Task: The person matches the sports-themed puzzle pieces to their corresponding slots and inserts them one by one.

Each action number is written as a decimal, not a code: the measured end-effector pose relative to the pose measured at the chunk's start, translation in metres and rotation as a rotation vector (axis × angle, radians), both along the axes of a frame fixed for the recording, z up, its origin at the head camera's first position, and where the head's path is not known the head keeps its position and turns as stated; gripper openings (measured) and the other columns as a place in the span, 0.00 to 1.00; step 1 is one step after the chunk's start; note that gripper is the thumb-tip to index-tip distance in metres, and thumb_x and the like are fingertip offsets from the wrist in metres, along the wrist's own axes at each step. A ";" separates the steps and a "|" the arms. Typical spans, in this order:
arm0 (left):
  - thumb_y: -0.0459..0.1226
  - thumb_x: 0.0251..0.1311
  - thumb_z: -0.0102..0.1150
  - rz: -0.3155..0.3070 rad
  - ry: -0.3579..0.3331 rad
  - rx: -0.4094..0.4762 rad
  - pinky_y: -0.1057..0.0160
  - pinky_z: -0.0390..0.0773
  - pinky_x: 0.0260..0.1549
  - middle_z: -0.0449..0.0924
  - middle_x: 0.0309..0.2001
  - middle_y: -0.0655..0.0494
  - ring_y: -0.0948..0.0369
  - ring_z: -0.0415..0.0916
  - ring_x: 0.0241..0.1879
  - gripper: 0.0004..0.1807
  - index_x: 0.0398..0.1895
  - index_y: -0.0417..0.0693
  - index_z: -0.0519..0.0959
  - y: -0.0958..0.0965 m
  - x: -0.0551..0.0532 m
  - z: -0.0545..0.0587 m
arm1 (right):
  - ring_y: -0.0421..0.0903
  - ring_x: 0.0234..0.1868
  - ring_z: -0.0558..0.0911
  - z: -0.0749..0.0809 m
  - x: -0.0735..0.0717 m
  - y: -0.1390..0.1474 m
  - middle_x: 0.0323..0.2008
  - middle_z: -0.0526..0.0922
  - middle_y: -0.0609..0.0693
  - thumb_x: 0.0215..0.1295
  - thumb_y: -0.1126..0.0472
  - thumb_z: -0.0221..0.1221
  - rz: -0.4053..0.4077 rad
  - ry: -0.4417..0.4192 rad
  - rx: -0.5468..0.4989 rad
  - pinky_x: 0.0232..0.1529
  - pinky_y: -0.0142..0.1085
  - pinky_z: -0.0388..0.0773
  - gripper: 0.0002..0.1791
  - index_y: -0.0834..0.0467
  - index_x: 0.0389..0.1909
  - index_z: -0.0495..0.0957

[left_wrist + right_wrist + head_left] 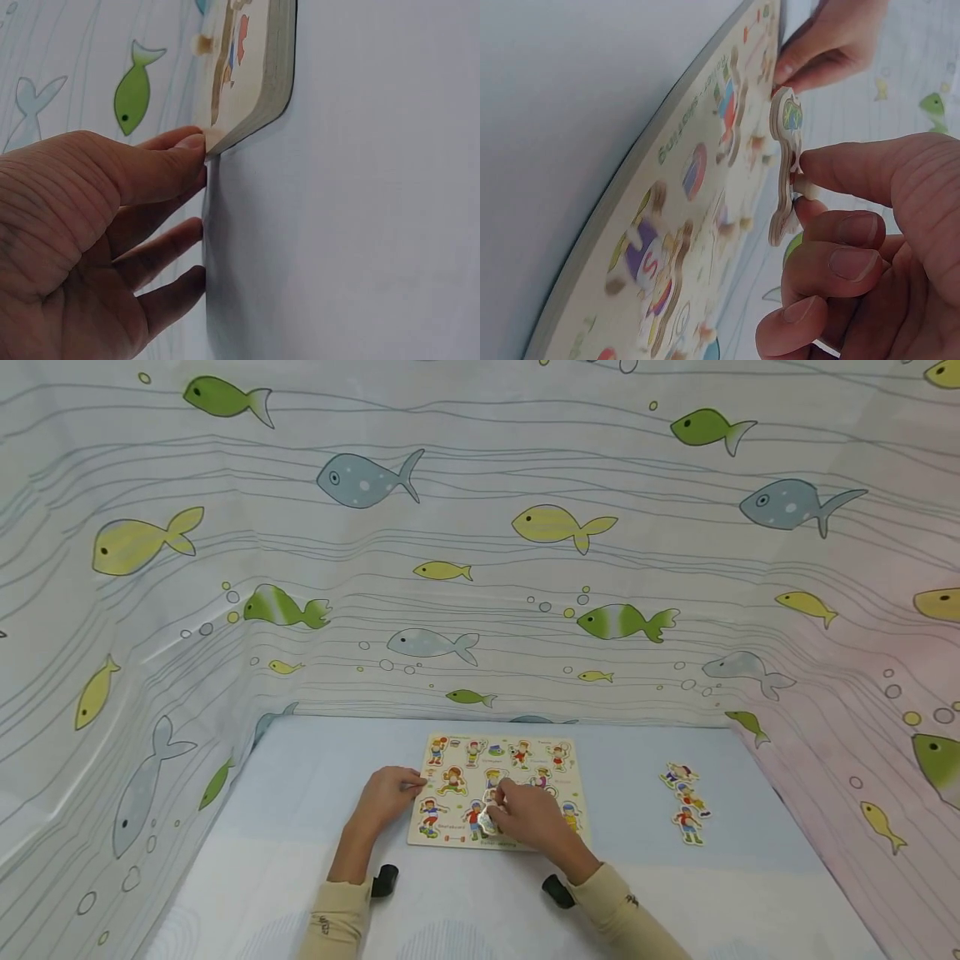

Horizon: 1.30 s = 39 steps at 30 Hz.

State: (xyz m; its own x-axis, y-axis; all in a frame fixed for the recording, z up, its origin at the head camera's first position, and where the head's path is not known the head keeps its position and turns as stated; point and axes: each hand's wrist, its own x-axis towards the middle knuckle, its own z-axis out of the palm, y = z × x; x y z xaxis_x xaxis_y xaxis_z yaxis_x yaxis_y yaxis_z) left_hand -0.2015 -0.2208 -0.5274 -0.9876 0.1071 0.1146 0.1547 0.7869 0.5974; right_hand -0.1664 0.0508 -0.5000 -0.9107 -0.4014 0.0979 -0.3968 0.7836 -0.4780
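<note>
A wooden peg puzzle board [415, 837], printed with cartoon children playing sports, lies on the table between the hands. At its left edge my left hand [384, 797] holds the rim with thumb and index finger; in the left wrist view, the other fingertips touch the tabletop. My right hand [529, 815] is over the board's lower middle, pinching a puzzle piece [784, 161] by its small knob between thumb and index finger. The right wrist view shows that piece tilted on edge, raised off the board. Its picture is mostly turned away there.
Right of the board lie three loose puzzle pieces: an upper one [678, 773], a middle one [692, 798] and a lower one [687, 824]. Fish-printed sheeting [495, 668] stands around the table [300, 777]. Black wrist straps [558, 891] show beneath the sleeves.
</note>
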 end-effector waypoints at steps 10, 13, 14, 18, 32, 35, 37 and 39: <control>0.31 0.56 0.70 0.011 -0.028 -0.002 0.44 0.73 0.57 0.85 0.47 0.47 0.46 0.78 0.53 0.08 0.39 0.44 0.88 0.001 -0.001 0.001 | 0.36 0.14 0.61 -0.002 -0.006 -0.030 0.14 0.64 0.40 0.67 0.53 0.59 0.035 -0.054 0.015 0.15 0.31 0.55 0.09 0.51 0.31 0.72; 0.31 0.56 0.70 -0.002 -0.014 -0.007 0.44 0.73 0.56 0.85 0.47 0.47 0.46 0.78 0.53 0.08 0.39 0.43 0.88 0.000 -0.001 0.001 | 0.36 0.15 0.62 -0.003 -0.007 -0.039 0.14 0.65 0.40 0.67 0.53 0.59 0.055 -0.055 0.025 0.15 0.31 0.57 0.09 0.51 0.30 0.72; 0.31 0.56 0.69 -0.008 -0.009 -0.008 0.44 0.74 0.56 0.85 0.47 0.47 0.46 0.78 0.53 0.08 0.39 0.43 0.88 0.000 -0.001 0.002 | 0.36 0.14 0.63 -0.003 -0.008 -0.042 0.14 0.65 0.40 0.67 0.52 0.59 0.061 -0.053 0.029 0.15 0.30 0.57 0.09 0.51 0.30 0.71; 0.30 0.55 0.69 -0.022 0.002 -0.006 0.45 0.74 0.56 0.85 0.46 0.47 0.46 0.79 0.52 0.08 0.39 0.43 0.88 0.000 -0.001 0.002 | 0.36 0.14 0.65 -0.003 -0.011 -0.052 0.14 0.67 0.39 0.66 0.53 0.58 0.090 -0.040 0.041 0.15 0.30 0.59 0.09 0.50 0.30 0.71; 0.31 0.56 0.69 -0.036 0.014 -0.018 0.46 0.74 0.57 0.85 0.47 0.47 0.47 0.79 0.53 0.08 0.39 0.43 0.89 -0.001 -0.002 0.003 | 0.38 0.19 0.70 -0.010 -0.019 -0.091 0.20 0.71 0.39 0.67 0.51 0.60 0.107 -0.086 0.135 0.20 0.33 0.65 0.11 0.49 0.29 0.71; 0.30 0.56 0.69 -0.030 0.011 -0.016 0.45 0.73 0.57 0.85 0.46 0.47 0.47 0.79 0.53 0.08 0.39 0.43 0.89 -0.001 -0.002 0.003 | 0.38 0.19 0.70 -0.013 -0.020 -0.093 0.20 0.70 0.40 0.67 0.53 0.60 0.113 -0.069 0.136 0.19 0.33 0.64 0.11 0.50 0.28 0.71; 0.31 0.56 0.69 -0.025 0.005 -0.010 0.45 0.73 0.57 0.85 0.47 0.47 0.47 0.79 0.53 0.08 0.39 0.44 0.89 -0.001 -0.002 0.002 | 0.38 0.19 0.70 -0.015 -0.021 -0.094 0.20 0.71 0.40 0.66 0.53 0.60 0.116 -0.068 0.127 0.19 0.33 0.64 0.11 0.51 0.28 0.71; 0.31 0.56 0.69 -0.027 0.006 -0.009 0.45 0.74 0.57 0.85 0.47 0.47 0.47 0.79 0.53 0.08 0.39 0.44 0.89 -0.001 -0.003 0.002 | 0.38 0.19 0.70 -0.016 -0.021 -0.094 0.19 0.71 0.40 0.66 0.53 0.61 0.120 -0.070 0.120 0.18 0.32 0.63 0.11 0.51 0.27 0.70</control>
